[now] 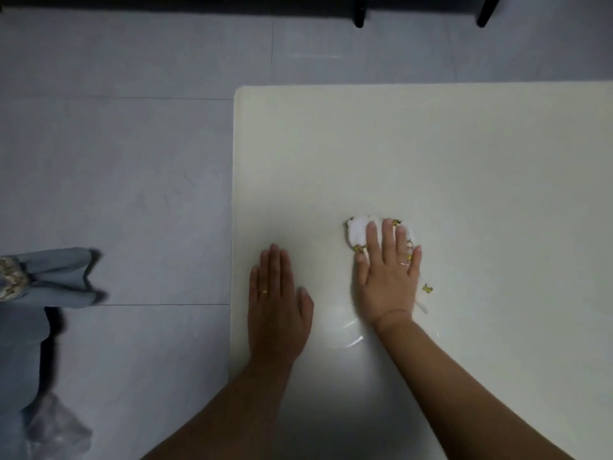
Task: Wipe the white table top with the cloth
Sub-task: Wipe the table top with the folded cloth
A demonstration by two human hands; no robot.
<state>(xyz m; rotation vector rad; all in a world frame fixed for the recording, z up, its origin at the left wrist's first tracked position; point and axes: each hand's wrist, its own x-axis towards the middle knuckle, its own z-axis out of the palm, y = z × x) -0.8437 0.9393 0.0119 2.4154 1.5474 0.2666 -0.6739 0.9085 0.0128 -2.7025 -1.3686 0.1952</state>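
Table [464, 154]: white top, filling the right side of the view; its rounded far-left corner sits at about 11 o'clock from the hands, and its left edge runs down toward the person.
Right hand [389, 277]: palm down, fingers spread and laid flat, pressing on the cloth; it grips nothing, only bears down (a thin ring shows on one finger).
Cloth [358, 232]: white with small yellow marks, bunched under the right hand; most of what shows pokes out at 11 o'clock from the palm, past the fingertips, with a yellow scrap showing at 4 o'clock by the heel of the hand.
Left hand [277, 303]: flat on the bare table, fingers straight and close together, holding nothing; it lies at 9 o'clock from the right hand, near the table's left edge, apart from the cloth.
Wet streak [351, 333]: faint shiny arcs on the table between the two wrists, at 7 o'clock from the right hand.
Floor [132, 161]: grey tiles to the left and beyond the table.
Blue fabric [49, 280]: on the floor at 9 o'clock, well apart from the table.
Dark legs [360, 14]: furniture at 12 o'clock, on the far floor.
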